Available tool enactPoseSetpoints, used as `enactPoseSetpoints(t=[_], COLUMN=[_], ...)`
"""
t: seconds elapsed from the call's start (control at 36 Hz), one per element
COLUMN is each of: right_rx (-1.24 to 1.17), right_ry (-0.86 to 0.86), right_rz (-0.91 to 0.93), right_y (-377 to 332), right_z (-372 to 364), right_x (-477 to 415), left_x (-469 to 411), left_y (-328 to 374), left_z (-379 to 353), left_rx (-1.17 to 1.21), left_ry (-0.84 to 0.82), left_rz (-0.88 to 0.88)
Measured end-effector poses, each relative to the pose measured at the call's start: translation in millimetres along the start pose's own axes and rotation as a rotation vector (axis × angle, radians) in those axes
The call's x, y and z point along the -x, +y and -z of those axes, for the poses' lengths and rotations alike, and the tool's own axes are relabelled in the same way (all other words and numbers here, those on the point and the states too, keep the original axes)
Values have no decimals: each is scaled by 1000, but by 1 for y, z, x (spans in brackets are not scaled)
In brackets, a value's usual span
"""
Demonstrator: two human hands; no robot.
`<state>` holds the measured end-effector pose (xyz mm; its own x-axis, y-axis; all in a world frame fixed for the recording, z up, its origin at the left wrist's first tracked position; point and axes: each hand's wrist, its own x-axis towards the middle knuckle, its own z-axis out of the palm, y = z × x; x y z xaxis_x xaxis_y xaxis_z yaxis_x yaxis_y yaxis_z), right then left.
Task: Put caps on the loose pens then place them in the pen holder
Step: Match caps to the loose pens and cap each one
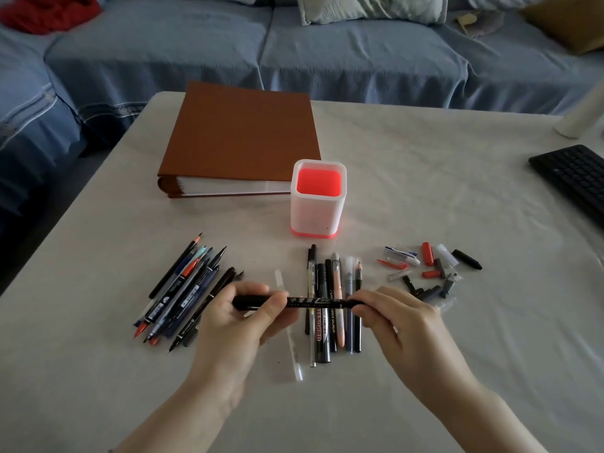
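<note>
- Table (425,178), pale cloth: carries everything listed.
- Brown binder (242,138), flat at the far left, touching or just behind the holder; outside the work.
- Black keyboard (575,178), right edge, well apart.
- Pen holder (317,210), white with a red base, upright at centre, just beyond the pens for a short reach. No pen is in it yet.
- Uncapped pens (186,289), fanned heap at near left, probably the stock awaiting caps.
- Row of pens (322,335), laid side by side at centre, apparently capped.
- Left hand (235,328) and right hand (402,322): each pinches one end of the marker.
- Black marker (322,302), held level above the row, probably for pressing on a cap. The fingers hide both ends, so I cannot tell whether it is seated.
- Loose caps (431,266), scattered at right, near the right hand for picking.
</note>
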<state>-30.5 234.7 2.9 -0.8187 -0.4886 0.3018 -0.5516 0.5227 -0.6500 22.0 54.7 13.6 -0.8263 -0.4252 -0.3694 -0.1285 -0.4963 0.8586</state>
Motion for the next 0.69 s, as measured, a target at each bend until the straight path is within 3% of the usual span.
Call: enactPoseSetpoints(t=[0.31,0.39,0.53,0.69], right_rx=[-231,-168,58,232], right_ry=[-132,-169,-10,-68], right_rz=[-216,-202,-283,-395], right_y=[9,15,43,74], right_z=[-2,2,11,3], right_x=[5,7,16,6], left_x=[-2,-8,-24,-25], left_y=[-1,0,2,-8], left_z=[-5,-8,-4,3], left_rx=[-112,-176,-105,-115], left_ry=[-59,-26,67,109], left_rz=[-155,-212,-171,-109])
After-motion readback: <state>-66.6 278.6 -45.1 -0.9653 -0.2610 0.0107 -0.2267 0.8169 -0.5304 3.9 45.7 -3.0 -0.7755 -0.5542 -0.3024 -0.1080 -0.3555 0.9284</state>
